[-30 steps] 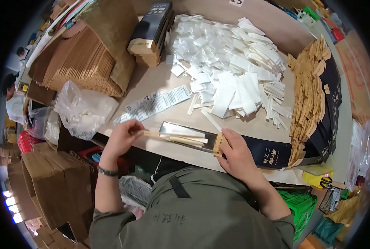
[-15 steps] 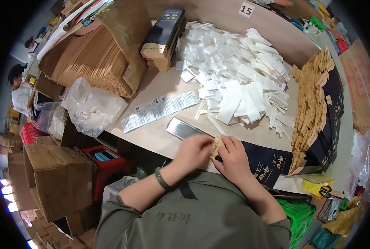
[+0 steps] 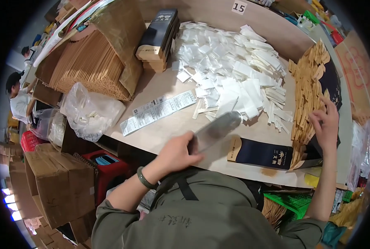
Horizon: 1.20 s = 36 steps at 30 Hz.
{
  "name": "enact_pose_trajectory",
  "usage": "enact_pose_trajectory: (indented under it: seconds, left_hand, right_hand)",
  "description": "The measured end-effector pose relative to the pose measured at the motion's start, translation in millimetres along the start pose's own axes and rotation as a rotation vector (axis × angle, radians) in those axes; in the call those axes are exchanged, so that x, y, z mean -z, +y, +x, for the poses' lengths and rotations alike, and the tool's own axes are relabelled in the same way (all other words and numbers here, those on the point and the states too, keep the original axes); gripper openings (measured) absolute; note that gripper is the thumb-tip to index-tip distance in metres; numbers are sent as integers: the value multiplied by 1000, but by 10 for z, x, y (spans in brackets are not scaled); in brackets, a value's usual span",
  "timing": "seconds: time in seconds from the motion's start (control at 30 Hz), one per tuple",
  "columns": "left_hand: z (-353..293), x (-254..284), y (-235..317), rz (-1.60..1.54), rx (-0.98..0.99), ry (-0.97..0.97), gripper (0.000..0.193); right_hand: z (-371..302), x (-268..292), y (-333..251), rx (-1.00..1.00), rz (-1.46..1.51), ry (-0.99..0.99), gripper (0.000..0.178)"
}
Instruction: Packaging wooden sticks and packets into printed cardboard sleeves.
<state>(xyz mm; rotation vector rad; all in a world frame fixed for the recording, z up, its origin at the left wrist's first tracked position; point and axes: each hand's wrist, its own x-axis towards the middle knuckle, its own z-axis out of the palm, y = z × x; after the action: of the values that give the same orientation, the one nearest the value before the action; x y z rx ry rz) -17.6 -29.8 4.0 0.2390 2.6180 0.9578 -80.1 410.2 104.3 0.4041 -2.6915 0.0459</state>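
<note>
My left hand (image 3: 176, 151) grips one end of a long, flat, shiny silver piece (image 3: 218, 130), its far end rounded and blurred by motion. The piece is tilted above the table, pointing toward the loose white packets (image 3: 218, 50). Over at the right, my right hand (image 3: 327, 124) is raised beside a row of flat dark-blue and tan cardboard sleeves (image 3: 311, 91). Its fingers look curled but apart, with nothing visible between them. One dark-blue sleeve (image 3: 255, 153) with a tan end lies flat on the table between my hands.
A carton of stacked brown cardboard pieces (image 3: 89, 66) stands at left, beside dark boxes (image 3: 158, 33). Printed label strips (image 3: 158, 112) lie nearer me. A clear plastic bag (image 3: 89, 112) sits at the left edge. Below are a red stool (image 3: 114, 164) and a green crate (image 3: 288, 203).
My hands have parted: the left has lifted the silver piece off the table, while the right has swung right to the row of sleeves. One dark sleeve near the front edge is gone from there.
</note>
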Motion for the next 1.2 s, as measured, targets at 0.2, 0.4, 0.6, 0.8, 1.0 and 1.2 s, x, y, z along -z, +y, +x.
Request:
enact_pose_trajectory:
  seconds: [0.2,0.4,0.6,0.8,1.0,1.2]
  left_hand:
    - [81,-639,477,-600,-420,-464,52]
    - [-6,-403,118,-167,-138,-134,52]
    - [-14,-372,-72,82,-189,125,63]
    - [-106,-125,-256,191,-246,47,77]
    - [26,-66,-192,197,-290,-34,84]
    - [-60,-37,-328,172,-331,-149,79]
  right_hand:
    - [-753,-950,-1330,254,680,-513,35]
    - [-668,-814,-1837,-58,519,-375,25]
    - [-667,-1011,-2046,-172,602,-247,14]
    - [-651,-1062,-2088,-305,632,-350,15]
    - [-627,-1111,-2268,-346,739,-333,15]
    - [-741,-1127,-2197,-449,603,-349,17]
